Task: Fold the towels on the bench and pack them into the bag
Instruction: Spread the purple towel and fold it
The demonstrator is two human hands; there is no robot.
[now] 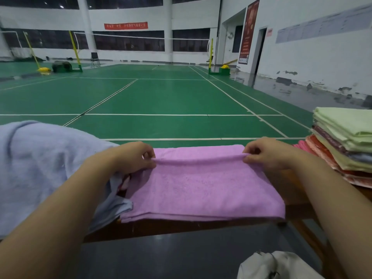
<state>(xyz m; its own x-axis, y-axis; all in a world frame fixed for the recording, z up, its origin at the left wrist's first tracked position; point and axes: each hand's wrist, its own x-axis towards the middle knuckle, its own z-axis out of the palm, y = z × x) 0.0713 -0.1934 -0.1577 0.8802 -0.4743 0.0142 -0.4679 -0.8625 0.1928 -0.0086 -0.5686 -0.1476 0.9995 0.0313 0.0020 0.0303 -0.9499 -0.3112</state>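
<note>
A pink-purple towel (201, 184) lies folded on the wooden bench (181, 226) in front of me. My left hand (132, 156) pinches its far left corner and my right hand (263, 154) pinches its far right corner, so a raised fold runs between them. A pale blue towel (40, 168) is heaped on the bench to the left, partly under my left arm. A white bag (275, 264) sits on the dark floor at the lower right.
A stack of several folded towels (346, 141), green on top and red and pink below, stands at the bench's right end. Beyond the bench lies a green badminton court (161, 97) with nets and posts.
</note>
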